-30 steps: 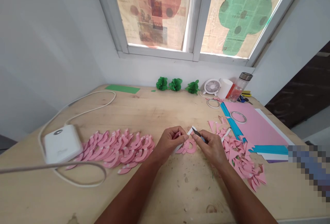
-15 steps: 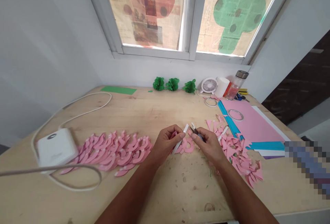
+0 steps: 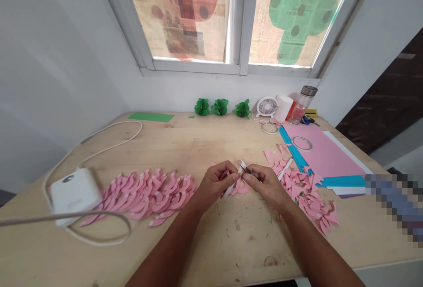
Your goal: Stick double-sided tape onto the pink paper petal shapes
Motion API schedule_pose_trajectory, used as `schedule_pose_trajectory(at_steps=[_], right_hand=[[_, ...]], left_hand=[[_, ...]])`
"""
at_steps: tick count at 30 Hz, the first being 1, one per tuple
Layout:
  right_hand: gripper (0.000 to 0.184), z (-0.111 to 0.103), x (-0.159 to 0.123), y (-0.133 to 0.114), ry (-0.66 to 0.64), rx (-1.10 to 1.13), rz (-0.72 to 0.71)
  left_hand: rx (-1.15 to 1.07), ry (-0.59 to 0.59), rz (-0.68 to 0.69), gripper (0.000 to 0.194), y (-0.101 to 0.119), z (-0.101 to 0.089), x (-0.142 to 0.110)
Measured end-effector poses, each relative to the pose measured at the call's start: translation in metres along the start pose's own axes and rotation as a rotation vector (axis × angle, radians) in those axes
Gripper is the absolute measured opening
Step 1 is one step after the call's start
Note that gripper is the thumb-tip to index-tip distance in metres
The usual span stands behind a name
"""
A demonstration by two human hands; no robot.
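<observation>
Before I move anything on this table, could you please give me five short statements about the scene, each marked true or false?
1. The left hand holds a white strip. True.
2. The right hand is empty. False: it holds a dark tool.
3. Three green paper ornaments stand in a row near the wall. True.
4. The small fan is black. False: the small fan is white.
5. The overlapping pink curved pieces lie to the left of both hands. True.
</observation>
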State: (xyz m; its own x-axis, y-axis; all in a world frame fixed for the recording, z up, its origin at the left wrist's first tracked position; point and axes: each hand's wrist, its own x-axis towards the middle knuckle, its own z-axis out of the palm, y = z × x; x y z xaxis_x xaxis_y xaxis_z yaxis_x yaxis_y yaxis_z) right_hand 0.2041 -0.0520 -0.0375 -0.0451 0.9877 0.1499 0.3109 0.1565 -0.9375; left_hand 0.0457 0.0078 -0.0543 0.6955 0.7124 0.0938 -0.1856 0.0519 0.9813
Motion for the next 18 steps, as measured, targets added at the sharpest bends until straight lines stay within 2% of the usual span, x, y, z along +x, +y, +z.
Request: schedule_pose_trajectory(at_steps=[5, 18], right_hand=[[0.034, -0.0005, -0.0009, 0.0009, -0.011, 0.002, 0.011], [0.034, -0.0014, -0.0003, 0.0047, -0.009, -0.005, -0.022]], left_hand=[[0.004, -0.052, 0.004, 0.021, 0.001, 0.0003, -0.0001], [0.04, -0.059, -0.024, 0.023, 0.0029, 0.0007, 0.0008]])
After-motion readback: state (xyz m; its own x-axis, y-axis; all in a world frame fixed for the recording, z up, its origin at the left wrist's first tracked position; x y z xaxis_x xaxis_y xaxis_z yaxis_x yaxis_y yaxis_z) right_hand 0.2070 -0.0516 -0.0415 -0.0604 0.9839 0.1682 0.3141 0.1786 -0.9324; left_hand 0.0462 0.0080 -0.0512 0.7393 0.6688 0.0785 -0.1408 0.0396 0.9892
